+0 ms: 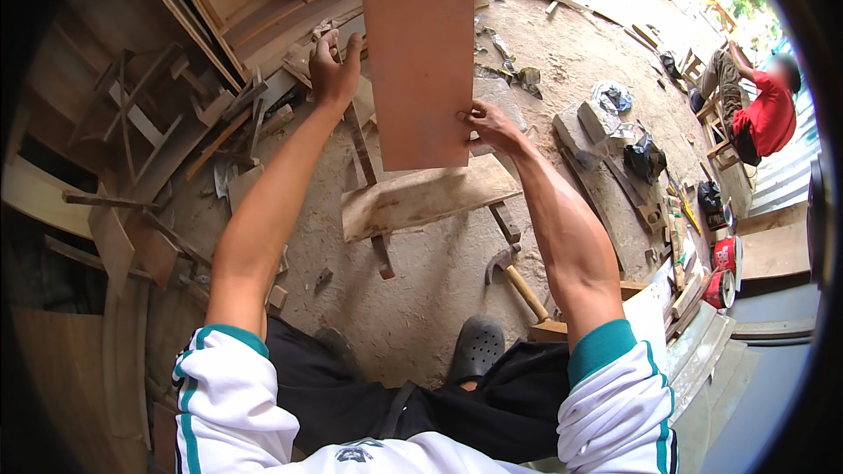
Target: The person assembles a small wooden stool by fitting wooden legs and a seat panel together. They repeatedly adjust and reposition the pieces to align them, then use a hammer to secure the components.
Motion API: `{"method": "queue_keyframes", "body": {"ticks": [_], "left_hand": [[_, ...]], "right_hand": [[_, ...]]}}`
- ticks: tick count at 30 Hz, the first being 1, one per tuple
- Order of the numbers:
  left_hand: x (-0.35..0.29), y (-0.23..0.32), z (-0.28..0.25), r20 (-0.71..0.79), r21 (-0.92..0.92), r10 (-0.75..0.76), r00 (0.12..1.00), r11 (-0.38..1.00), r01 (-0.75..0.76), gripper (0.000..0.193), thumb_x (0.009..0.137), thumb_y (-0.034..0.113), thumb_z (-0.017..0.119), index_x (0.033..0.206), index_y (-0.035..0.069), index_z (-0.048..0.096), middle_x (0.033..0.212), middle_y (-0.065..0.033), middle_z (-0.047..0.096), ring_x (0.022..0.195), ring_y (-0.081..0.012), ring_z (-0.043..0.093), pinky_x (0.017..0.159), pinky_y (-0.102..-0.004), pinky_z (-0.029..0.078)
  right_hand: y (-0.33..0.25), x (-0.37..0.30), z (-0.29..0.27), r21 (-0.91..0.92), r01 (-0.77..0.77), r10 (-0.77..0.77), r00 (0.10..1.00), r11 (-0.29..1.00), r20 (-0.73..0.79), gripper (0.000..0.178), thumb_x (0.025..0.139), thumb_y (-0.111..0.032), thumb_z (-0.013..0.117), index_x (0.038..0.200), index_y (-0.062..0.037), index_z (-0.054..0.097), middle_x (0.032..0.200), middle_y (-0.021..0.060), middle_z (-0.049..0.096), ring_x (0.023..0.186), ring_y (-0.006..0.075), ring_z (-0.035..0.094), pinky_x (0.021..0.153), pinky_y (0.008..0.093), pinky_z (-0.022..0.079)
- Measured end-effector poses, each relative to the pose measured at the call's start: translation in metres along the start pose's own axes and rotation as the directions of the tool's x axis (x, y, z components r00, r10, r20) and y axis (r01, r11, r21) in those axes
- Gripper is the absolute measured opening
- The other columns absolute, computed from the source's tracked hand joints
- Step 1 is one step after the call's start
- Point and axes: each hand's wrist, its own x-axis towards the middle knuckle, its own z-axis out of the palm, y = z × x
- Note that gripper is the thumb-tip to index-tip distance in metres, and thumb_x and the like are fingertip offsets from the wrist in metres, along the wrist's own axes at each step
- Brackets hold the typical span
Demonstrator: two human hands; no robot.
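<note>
A flat reddish-brown wooden panel (419,61) is held up upright in front of me. My right hand (490,125) pinches its right edge near the lower corner, thumb and fingers on either side. My left hand (335,70) is raised beside the panel's left edge, a small gap away, with thumb and partly bent fingers apart and nothing in them. Below the panel stands a low bench (421,197) with a worn plank top and dark wooden legs. On the ground to the right of the bench lies a claw hammer (518,285) with a wooden handle.
Scrap boards and a wooden frame (140,114) crowd the left side. Open wooden drawers (255,0) stand behind. At right lie concrete blocks (590,127), a handsaw (637,197), and red cans (722,288). A person in red (768,114) sits farther off at right.
</note>
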Motion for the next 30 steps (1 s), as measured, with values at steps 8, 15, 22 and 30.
{"method": "queue_keyframes", "body": {"ticks": [8, 15, 22, 30], "left_hand": [[0.004, -0.017, -0.008, 0.229, -0.100, -0.198, 0.953, 0.969, 0.225, 0.047, 0.086, 0.037, 0.069, 0.115, 0.000, 0.065, 0.105, -0.0107, 0.071, 0.099, -0.0238, 0.067, 0.088, -0.0332, 0.050], [0.004, 0.000, -0.024, 0.005, 0.276, -0.002, 1.000, 0.961, 0.001, 0.064, 0.088, 0.034, 0.067, 0.138, 0.001, 0.046, 0.146, -0.0192, 0.043, 0.134, -0.0282, 0.043, 0.107, -0.0376, 0.036], [0.001, -0.010, -0.024, 0.286, -0.118, -0.163, 0.944, 0.972, 0.203, 0.086, 0.088, 0.037, 0.068, 0.151, 0.001, 0.022, 0.152, -0.0218, 0.033, 0.140, -0.0315, 0.034, 0.114, -0.0390, 0.029], [-0.014, -0.019, -0.016, 0.309, -0.102, -0.316, 0.897, 0.927, 0.362, 0.094, 0.087, 0.043, 0.067, 0.150, -0.006, 0.017, 0.151, -0.0284, 0.031, 0.141, -0.0338, 0.033, 0.114, -0.0370, 0.029]], "right_hand": [[0.012, 0.014, 0.012, -0.003, 0.016, -0.016, 1.000, 1.000, 0.018, 0.040, 0.096, -0.028, 0.061, 0.131, -0.0079, 0.056, 0.119, 0.0075, 0.064, 0.103, 0.0194, 0.063, 0.073, 0.0344, 0.061], [0.010, 0.012, 0.012, -0.014, -0.039, 0.039, 0.999, 0.999, 0.021, 0.040, 0.096, -0.027, 0.060, 0.132, -0.0095, 0.055, 0.118, 0.0056, 0.064, 0.103, 0.0185, 0.063, 0.072, 0.0334, 0.059], [0.006, 0.013, 0.018, -0.012, -0.050, 0.050, 0.998, 0.999, 0.023, 0.041, 0.096, -0.027, 0.060, 0.133, -0.0105, 0.054, 0.121, 0.0039, 0.062, 0.105, 0.0182, 0.061, 0.073, 0.0345, 0.058], [0.017, 0.021, 0.010, -0.010, -0.039, 0.039, 0.997, 0.999, 0.071, 0.043, 0.096, -0.027, 0.059, 0.136, -0.0110, 0.051, 0.123, 0.0035, 0.061, 0.107, 0.0180, 0.060, 0.078, 0.0368, 0.056]]}}
